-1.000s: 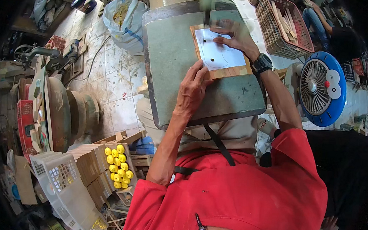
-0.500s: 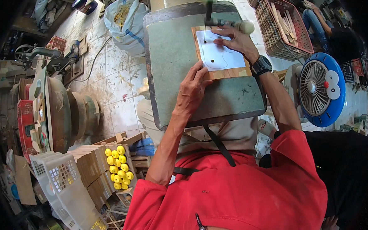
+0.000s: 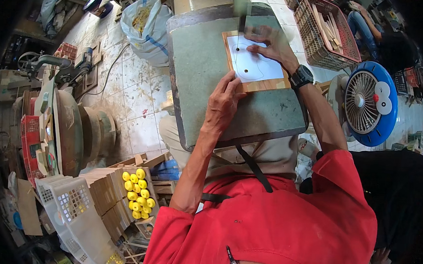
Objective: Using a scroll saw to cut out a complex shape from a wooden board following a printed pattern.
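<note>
A wooden board [image 3: 270,84] with a white paper sheet [image 3: 267,70] on top sits on the worn green machine table [image 3: 195,83]. The sheet bears curved outlines and two dark holes. My left hand [image 3: 222,101] grips the board's near left corner, fingertips at the paper's edge. Over the board's far side is my right hand [image 3: 278,49], a black watch [image 3: 301,76] on its wrist. One of its fingers points across the sheet near the upper hole, while the others are smeared by motion. Just left of them a thin dark upright part [image 3: 242,24] comes down from a blurred green machine part [image 3: 239,3].
A blue-rimmed fan [image 3: 370,103] stands at my right, below a crate of wood strips [image 3: 329,35]. A white sack [image 3: 147,28] is left of the table. Yellow round pieces [image 3: 139,192], stacked wood and a white plastic basket [image 3: 71,210] lie lower left.
My right fingers have become blurred, while my left hand keeps its place on the board. The pale-knobbed crosspiece beside the right hand no longer shows clearly.
</note>
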Demonstrator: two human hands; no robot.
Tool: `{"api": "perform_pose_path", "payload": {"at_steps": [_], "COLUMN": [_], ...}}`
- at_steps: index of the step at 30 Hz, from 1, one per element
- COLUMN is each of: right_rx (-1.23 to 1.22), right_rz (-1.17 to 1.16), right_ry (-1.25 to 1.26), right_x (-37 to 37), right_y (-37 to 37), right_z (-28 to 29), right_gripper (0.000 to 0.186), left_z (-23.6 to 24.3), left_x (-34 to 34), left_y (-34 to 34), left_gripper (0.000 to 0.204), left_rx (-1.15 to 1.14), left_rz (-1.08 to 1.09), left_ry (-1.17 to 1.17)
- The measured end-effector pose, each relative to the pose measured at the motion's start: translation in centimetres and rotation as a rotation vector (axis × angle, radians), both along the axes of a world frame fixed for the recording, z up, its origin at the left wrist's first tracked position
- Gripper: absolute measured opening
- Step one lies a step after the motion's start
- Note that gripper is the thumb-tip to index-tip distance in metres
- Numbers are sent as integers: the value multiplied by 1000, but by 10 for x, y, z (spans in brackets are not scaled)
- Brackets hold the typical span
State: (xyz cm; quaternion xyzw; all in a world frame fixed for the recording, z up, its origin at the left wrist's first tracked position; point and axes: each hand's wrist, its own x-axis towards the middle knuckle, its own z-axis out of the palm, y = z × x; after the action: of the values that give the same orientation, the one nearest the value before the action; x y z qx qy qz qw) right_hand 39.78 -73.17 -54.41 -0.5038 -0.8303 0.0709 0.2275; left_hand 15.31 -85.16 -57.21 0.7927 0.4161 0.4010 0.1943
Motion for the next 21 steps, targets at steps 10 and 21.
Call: {"api": "perform_pose_path", "payload": {"at_steps": [10, 21], "right_rx": [-67, -17], "right_rz": [9, 1], "right_ry": [133, 55], "right_x": [4, -4], "right_y": [1, 2], "right_z": [-4, 1], "right_gripper": [45, 48], "left_z": [1, 0], "left_x": [2, -4], "left_y": [2, 4], "left_gripper": [42, 41], "left_rx": [14, 11], "left_rz": [-1, 5], "left_ry": [16, 26]}}
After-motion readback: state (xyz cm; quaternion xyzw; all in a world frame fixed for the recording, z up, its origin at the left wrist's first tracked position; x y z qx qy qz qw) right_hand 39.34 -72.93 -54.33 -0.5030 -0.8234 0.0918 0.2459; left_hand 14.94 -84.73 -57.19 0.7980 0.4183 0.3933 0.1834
